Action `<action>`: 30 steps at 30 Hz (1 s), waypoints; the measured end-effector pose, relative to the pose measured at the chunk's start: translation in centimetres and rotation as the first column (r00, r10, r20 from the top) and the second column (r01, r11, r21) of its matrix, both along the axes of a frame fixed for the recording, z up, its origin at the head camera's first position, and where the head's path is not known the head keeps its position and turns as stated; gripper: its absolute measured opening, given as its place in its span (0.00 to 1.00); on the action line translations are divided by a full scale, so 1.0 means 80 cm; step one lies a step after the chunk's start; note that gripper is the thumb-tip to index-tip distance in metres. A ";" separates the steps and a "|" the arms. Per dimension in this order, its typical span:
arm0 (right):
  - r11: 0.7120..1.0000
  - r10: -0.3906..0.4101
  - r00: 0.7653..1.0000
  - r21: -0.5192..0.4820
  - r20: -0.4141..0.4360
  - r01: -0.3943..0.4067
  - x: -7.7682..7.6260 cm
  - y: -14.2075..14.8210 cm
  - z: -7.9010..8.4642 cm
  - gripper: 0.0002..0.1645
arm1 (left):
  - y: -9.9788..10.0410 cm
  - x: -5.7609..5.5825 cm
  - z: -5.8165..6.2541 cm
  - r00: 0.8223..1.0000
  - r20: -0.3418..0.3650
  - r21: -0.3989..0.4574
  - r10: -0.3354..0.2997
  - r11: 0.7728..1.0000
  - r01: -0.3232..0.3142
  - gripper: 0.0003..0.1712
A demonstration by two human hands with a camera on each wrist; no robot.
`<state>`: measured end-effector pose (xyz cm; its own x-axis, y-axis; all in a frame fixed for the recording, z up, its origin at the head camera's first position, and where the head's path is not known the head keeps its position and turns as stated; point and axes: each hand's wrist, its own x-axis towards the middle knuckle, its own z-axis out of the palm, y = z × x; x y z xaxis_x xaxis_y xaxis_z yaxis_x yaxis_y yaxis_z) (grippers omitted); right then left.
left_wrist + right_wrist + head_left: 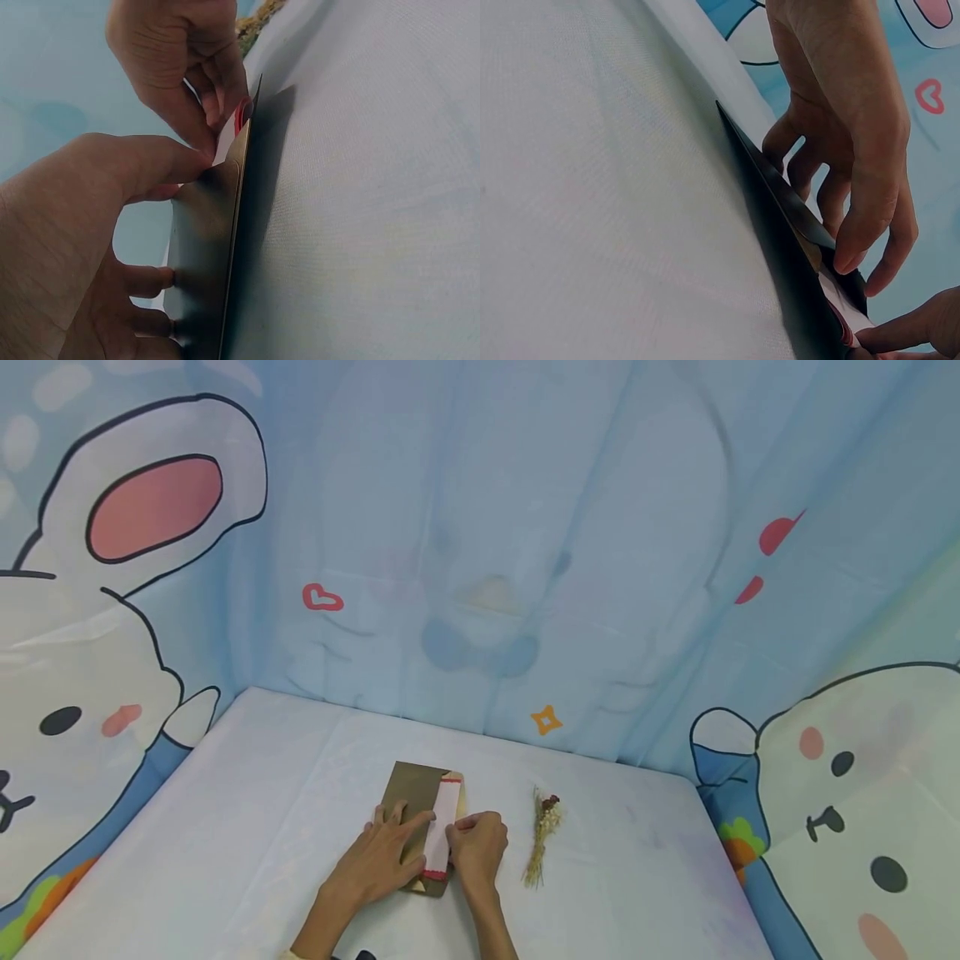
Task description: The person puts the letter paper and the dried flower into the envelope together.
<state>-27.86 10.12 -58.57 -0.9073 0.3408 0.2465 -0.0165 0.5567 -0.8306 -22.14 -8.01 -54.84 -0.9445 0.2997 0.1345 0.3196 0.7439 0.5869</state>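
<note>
A brown card or thin folder (417, 783) lies flat on the white-covered table. Along its right side runs a pale pink strip with red ends (444, 806), and a cream-coloured edge shows beside it. My left hand (381, 858) rests on the card with spread fingers, its thumb and index finger touching the strip. At the strip's right edge my right hand (480, 850) pinches between thumb and curled fingers. The left wrist view shows the right fingertips on the strip (225, 142), whose red end curls up from the card (206, 232).
Right of the hands lies a small bunch of dried flowers (542, 835). The white tabletop (637, 852) meets a blue cartoon-print curtain (480, 527) at the back and sides. A small dark object (365, 955) shows at the bottom edge.
</note>
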 end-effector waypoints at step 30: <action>0.999 0.028 0.999 -0.022 0.038 -0.027 0.024 -0.026 0.042 0.08 | -0.002 -0.001 0.003 1.000 -0.002 0.008 0.002 1.000 -0.002 0.35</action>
<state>-25.94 8.00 -55.20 -0.9251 0.3202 0.2043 0.0002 0.5383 -0.8428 -22.19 -8.17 -54.62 -0.9450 0.2964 0.1386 0.3190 0.7400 0.5921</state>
